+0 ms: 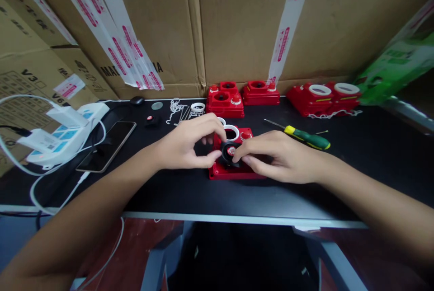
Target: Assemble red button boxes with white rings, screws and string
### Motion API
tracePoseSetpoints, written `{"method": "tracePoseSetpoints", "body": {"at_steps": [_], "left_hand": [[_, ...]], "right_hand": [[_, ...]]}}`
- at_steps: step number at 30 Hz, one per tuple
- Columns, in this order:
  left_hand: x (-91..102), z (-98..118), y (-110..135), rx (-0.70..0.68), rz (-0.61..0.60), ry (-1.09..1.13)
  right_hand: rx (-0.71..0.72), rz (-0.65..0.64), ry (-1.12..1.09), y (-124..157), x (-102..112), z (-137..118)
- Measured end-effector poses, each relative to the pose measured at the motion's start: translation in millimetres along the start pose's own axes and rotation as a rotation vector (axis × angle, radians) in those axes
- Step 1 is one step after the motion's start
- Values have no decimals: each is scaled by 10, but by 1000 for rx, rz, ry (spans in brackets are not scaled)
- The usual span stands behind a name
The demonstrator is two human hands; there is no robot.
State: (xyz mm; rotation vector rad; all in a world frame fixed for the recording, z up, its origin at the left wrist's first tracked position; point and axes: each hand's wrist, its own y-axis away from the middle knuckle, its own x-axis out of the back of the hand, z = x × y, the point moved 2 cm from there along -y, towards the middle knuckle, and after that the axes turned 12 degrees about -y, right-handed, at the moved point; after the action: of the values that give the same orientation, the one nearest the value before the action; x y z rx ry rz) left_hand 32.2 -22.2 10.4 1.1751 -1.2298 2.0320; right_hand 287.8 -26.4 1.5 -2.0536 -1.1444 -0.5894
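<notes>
A red plastic housing point(226, 171) lies on the black tabletop in front of me, with a white ring point(231, 131) set in its far opening. Both hands meet over it. My left hand point(185, 143) and my right hand point(276, 155) pinch a small black round part with a red and white centre point(230, 152) from either side, just above the housing. Fingers of both hands are closed round that part.
More red housings stand at the back: point(225, 100), point(260, 93), and a pair with white rings point(323, 97). A green and yellow screwdriver point(307, 138) lies right of my hands. A phone point(107, 145), a power strip point(64, 135), cables and loose white rings point(197, 107) sit left. Cardboard boxes form the back wall.
</notes>
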Motion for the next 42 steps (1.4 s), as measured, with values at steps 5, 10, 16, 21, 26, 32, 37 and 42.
{"method": "tracePoseSetpoints", "body": {"at_steps": [5, 10, 16, 21, 26, 32, 37, 42], "left_hand": [[-85, -7, -24, 19, -40, 48], [-105, 5, -26, 47, -74, -1], [-105, -34, -22, 34, -87, 11], [190, -419, 38, 221, 137, -111], [626, -1123, 362, 673, 449, -463], [647, -1766, 786, 958, 294, -509], [505, -2019, 910, 1015, 236, -443], [492, -2206, 1011, 1105, 301, -424]], "right_hand": [[-2, 48, -59, -10, 20, -8], [-2, 253, -92, -8, 58, -47], [-33, 169, -76, 21, 41, -69], [-58, 182, -14, 10, 23, -67], [-47, 198, 13, -20, -23, -80], [-42, 178, 36, -59, -44, -96], [-46, 155, 26, -88, -42, -114], [-44, 178, 48, -89, -62, -120]]}}
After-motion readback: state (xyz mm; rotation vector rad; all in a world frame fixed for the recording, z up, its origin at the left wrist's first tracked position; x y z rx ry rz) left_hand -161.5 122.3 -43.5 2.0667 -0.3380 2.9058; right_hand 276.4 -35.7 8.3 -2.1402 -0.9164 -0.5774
